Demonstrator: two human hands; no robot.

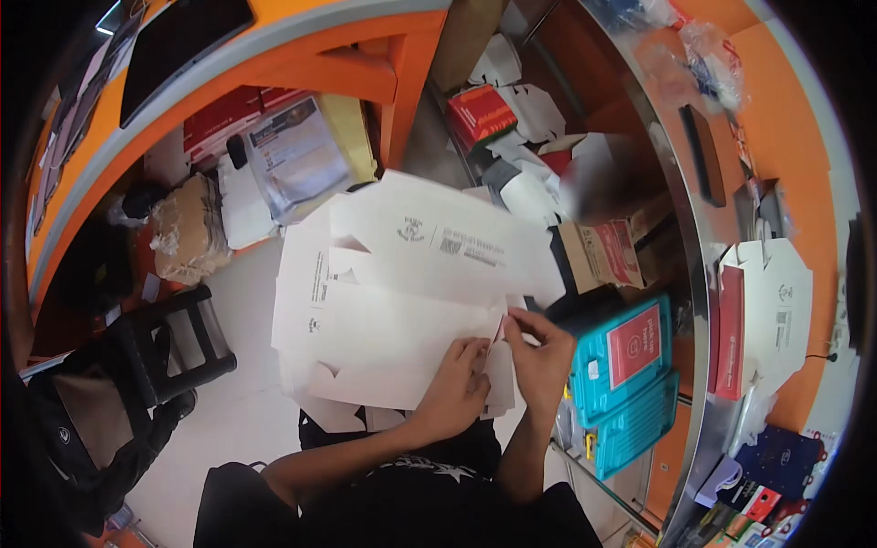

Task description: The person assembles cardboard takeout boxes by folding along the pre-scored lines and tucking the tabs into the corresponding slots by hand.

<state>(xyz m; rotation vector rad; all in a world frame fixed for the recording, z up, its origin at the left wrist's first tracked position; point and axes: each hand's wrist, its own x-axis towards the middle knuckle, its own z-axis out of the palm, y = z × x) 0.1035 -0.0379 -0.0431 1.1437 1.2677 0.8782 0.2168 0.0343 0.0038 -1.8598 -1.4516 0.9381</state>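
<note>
I have the white carton blank (pixel 411 306) mostly ahead and left of both hands, both touching its near right edge. The left hand (pixel 454 385) curls there, grip unclear to me; the right hand (pixel 542 358) pinches a flap. Its printed panel's long axis runs crosswise, slanting rightward toward the teal plastic box (pixel 632 434).

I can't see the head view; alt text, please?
A person's left hand and right hand are at the lower right edge of a large, flat piece of white cardboard. To the right are a teal box and, on a counter, a red-and-white carton.
</note>
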